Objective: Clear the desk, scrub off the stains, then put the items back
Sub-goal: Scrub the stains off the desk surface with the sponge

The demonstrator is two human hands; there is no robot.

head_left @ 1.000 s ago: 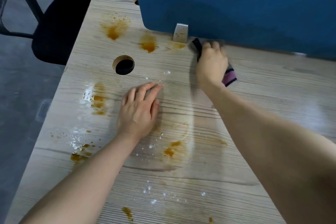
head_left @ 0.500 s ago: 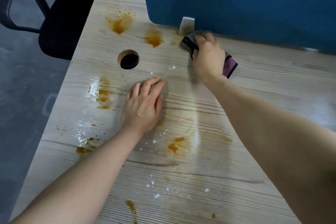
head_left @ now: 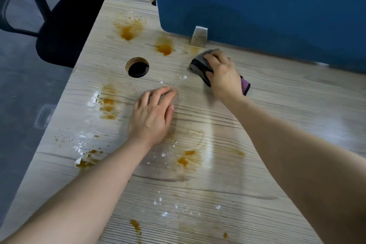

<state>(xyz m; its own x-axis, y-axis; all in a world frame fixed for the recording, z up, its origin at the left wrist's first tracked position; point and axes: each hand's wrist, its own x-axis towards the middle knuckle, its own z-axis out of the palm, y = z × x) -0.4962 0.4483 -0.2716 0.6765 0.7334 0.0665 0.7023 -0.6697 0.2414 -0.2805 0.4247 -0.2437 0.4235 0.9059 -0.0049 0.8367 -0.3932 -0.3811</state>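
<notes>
Right hand (head_left: pixel 222 74) gripping grey-and-purple folded cloth (head_left: pixel 200 63) has slid left from blue partition's metal bracket (head_left: pixel 199 35) toward orange stains (head_left: pixel 164 45); left hand (head_left: pixel 151 116) flat, open on pale woodgrain tabletop (head_left: pixel 287 105); scrubbing unfinished

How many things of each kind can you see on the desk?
Hands: 2, the left hand flat on the desk, the right hand holding the cloth
Cloths: 1
Round holes fully in view: 1
Metal brackets: 1
Blue dividers: 1
Total: 6
</notes>
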